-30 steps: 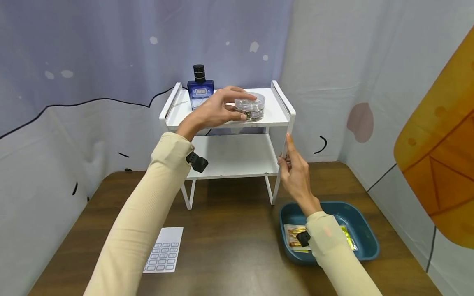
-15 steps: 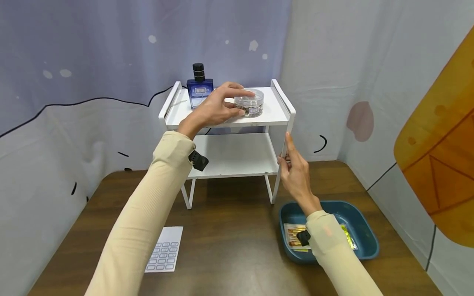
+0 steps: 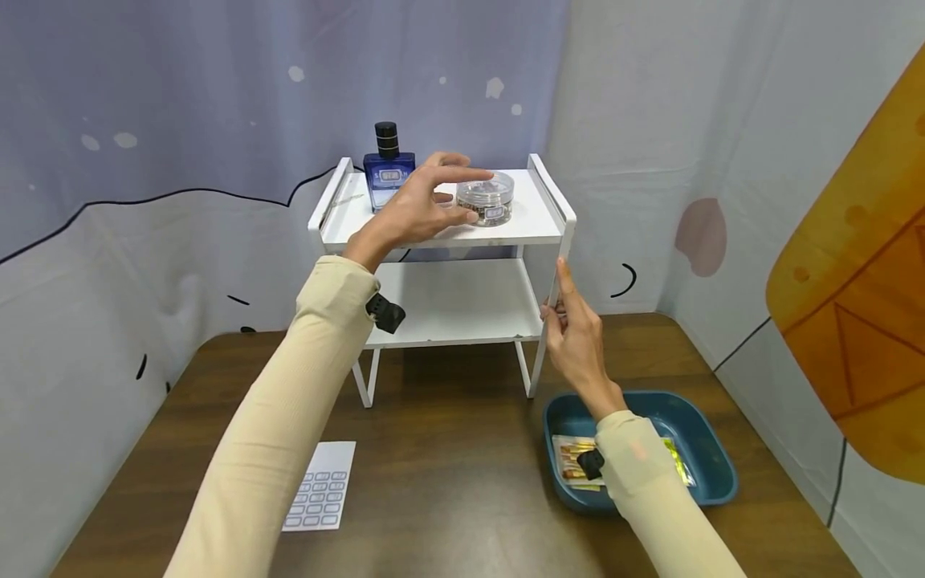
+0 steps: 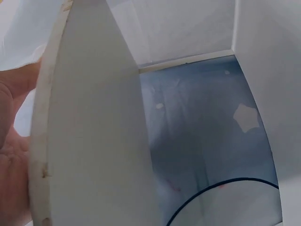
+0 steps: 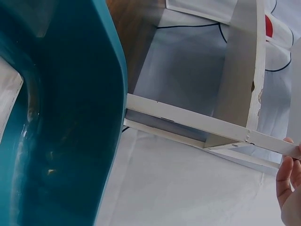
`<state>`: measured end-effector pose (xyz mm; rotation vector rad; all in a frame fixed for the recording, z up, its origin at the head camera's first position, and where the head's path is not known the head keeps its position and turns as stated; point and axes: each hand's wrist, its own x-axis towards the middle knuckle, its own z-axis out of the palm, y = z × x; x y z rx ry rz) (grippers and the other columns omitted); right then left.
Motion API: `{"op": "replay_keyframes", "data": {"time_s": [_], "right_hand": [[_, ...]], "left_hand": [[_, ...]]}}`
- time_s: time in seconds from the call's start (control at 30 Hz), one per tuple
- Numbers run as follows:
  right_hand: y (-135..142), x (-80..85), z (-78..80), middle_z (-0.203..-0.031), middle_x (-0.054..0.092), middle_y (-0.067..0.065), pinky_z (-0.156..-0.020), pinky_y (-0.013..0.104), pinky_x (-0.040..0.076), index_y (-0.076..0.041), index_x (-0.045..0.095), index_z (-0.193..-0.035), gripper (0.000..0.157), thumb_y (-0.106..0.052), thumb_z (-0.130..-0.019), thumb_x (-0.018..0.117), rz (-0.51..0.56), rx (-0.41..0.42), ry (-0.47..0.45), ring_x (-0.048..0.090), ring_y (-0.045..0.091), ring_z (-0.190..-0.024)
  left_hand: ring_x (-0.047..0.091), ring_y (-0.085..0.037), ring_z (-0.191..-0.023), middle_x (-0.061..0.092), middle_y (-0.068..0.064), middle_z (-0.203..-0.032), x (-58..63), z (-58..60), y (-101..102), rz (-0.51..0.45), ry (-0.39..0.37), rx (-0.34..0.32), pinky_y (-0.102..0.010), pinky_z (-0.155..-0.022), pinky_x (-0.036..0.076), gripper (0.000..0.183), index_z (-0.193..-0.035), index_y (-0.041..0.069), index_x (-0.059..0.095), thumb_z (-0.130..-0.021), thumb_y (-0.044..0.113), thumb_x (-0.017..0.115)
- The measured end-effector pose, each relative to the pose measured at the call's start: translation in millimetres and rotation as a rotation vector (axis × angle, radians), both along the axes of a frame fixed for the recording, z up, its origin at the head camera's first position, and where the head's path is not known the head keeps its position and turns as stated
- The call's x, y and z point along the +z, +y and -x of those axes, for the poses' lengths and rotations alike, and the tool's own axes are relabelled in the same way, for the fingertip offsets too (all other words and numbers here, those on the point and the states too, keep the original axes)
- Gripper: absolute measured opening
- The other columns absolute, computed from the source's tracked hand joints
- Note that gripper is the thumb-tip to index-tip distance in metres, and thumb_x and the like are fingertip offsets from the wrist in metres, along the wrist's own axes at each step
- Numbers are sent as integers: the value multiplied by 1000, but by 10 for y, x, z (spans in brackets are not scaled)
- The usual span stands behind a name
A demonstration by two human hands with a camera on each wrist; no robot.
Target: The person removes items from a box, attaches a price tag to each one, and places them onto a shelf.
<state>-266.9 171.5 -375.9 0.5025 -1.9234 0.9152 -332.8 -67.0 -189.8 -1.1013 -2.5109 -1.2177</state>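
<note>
A round clear jar with a clear lid and a small label stands on the top board of a white two-tier shelf. Beside it is my left hand, index finger stretched over the lid and thumb right at the label. Those fingers are spread, with a gap between the other fingers and the jar. My right hand holds the shelf's front right leg, index finger pointing up along it. The right wrist view shows its fingertips at the white frame. A blue perfume bottle with a black cap stands at the shelf's left.
A teal basin with flat packets in it sits on the brown table under my right forearm. A sheet of printed labels lies at the left, partly behind my left sleeve. Curtains close in the back and sides.
The jar has moved slightly back on the top board, and its label has turned to face forward. My left fingers have loosened around it. My right hand has stayed on the leg.
</note>
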Motion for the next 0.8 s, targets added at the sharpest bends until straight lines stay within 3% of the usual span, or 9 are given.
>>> {"op": "replay_keyframes", "data": {"time_s": [0.23,0.43,0.57,0.7,0.8], "right_hand": [[53,21,-20,-90,65,21,-61,34,53,-14,34,-156,78,12,-89,63,-23,29,-20,64,31,-72],[204,42,-95,-103,70,22,-73,47,56,-7,42,-151,71,4,-88,70,-48,65,-67,67,35,-85],[387,39,-198,-109,71,22,-80,29,55,-7,49,-147,63,1,-89,71,-56,60,-131,68,36,-95],[640,-12,-360,-115,70,21,-83,10,44,-11,51,-146,61,0,-90,71,-69,14,-225,65,35,-101],[860,-54,-512,-120,69,19,-83,13,42,-14,50,-148,64,-2,-89,72,-107,-40,-287,61,33,-104]], "left_hand": [[39,-24,-143,38,-14,-154,91,-182,-6,-84,128,30,-36,-114,41,59,-139,13,60,-83,13,82],[47,-27,-133,49,-19,-142,34,-442,4,-184,311,-38,-35,-111,41,57,-132,7,65,-79,9,85],[50,-31,-127,53,-22,-134,-123,-614,39,-227,424,-106,-37,-109,40,55,-127,3,67,-76,7,86],[52,-32,-125,54,-23,-132,-381,-735,91,-261,460,-163,-40,-108,43,53,-124,1,68,-75,6,87],[54,-32,-125,55,-23,-132,-634,-798,135,-272,443,-193,-39,-108,45,52,-123,1,68,-75,5,87]]}}
